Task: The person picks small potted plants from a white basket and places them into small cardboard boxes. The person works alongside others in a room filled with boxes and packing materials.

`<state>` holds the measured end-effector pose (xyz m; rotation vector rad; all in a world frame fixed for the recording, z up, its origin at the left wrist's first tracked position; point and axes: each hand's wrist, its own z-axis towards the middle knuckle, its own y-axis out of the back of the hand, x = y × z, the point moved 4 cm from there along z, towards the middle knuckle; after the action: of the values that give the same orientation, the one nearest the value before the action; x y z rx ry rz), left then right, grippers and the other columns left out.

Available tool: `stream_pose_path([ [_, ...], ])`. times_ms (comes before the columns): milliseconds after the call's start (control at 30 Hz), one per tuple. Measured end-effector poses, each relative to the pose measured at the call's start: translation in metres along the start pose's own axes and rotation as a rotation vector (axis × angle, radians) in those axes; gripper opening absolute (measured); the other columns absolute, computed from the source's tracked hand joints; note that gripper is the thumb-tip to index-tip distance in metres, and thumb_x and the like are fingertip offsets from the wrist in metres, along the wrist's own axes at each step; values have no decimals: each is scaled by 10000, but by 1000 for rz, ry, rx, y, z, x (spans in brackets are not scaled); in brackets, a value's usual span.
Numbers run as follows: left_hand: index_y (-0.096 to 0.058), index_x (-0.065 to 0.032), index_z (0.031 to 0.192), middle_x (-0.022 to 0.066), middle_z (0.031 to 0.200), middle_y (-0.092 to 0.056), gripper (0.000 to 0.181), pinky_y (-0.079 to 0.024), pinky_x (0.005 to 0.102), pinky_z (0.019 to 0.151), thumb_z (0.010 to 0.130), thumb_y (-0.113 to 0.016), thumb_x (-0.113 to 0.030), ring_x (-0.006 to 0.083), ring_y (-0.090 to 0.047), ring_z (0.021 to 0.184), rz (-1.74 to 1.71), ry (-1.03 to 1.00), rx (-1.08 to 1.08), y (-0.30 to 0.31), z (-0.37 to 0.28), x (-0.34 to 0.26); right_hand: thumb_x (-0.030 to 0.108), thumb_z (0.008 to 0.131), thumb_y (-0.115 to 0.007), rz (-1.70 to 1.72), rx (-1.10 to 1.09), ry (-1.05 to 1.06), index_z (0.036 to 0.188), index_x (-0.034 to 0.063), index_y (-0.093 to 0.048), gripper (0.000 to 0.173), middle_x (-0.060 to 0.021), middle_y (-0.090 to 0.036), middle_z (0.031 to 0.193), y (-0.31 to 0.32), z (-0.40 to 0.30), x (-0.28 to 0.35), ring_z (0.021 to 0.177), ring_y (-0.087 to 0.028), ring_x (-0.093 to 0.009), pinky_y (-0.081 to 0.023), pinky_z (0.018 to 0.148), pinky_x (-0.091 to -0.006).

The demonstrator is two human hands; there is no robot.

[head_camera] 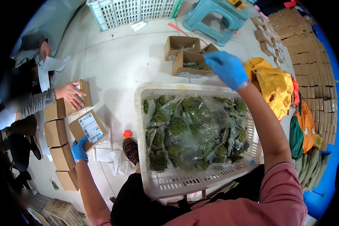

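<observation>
My left hand (79,150), in a blue glove, grips the lower edge of a cardboard box (88,128) with a printed label on its upper face. In a blue glove too, my right hand (227,68) is over the right side of an open cardboard box (189,62) holding a green plastic-wrapped item; its fingers are bent, and whether they hold anything cannot be told. Before me a white plastic crate (169,185) contains clear plastic bags of green plants (183,127). Another open carton (183,45) stands just behind the first.
At the left, a person's hand (70,94) rests on a box beside a row of cardboard boxes (56,132). A teal stool (214,19) and a slatted crate (134,12) stand at the back. Yellow cloth (274,84) and many stacked cartons (313,70) lie right. A red object (127,133) is on the floor.
</observation>
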<state>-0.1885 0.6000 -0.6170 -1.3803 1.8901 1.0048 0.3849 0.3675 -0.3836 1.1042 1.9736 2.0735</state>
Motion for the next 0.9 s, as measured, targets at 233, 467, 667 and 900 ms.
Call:
stream_pose_path([
  [233, -612, 42, 1102, 88, 1044, -657, 287, -509, 287, 813, 824, -652, -12, 164, -618, 906, -163, -498, -189, 2, -197, -123, 441, 775, -711, -619, 6, -44, 1336, 88, -462, 708, -165, -524, 1232, -43, -144, -35, 1166, -487, -356, -446, 930, -438],
  [467, -604, 5, 1140, 63, 1067, -648, 343, -496, 291, 846, 803, -661, 36, 149, -605, 937, 82, -618, 9, -47, -363, -210, 291, 846, -640, -555, -68, -79, 1344, 85, -470, 565, -131, -586, 1174, -77, -163, -76, 1097, -548, -310, -466, 886, -429],
  [667, -609, -4, 961, 197, 832, -636, 275, -507, 371, 667, 749, -760, -92, 314, -651, 753, 743, -979, 243, -119, -396, -175, 135, 821, -588, -656, -203, -13, 1337, 48, -471, 536, -125, -593, 1095, -19, -191, -53, 1030, -558, -286, -482, 815, -432],
  [900, -597, 7, 896, 144, 829, -657, 194, -492, 334, 681, 776, -732, -62, 215, -604, 709, 369, -678, 259, -148, -371, -160, 164, 791, -625, -528, 123, 441, 1388, 17, -379, 662, -186, -476, 1347, -89, -193, -8, 1210, -489, -325, -389, 1034, -412],
])
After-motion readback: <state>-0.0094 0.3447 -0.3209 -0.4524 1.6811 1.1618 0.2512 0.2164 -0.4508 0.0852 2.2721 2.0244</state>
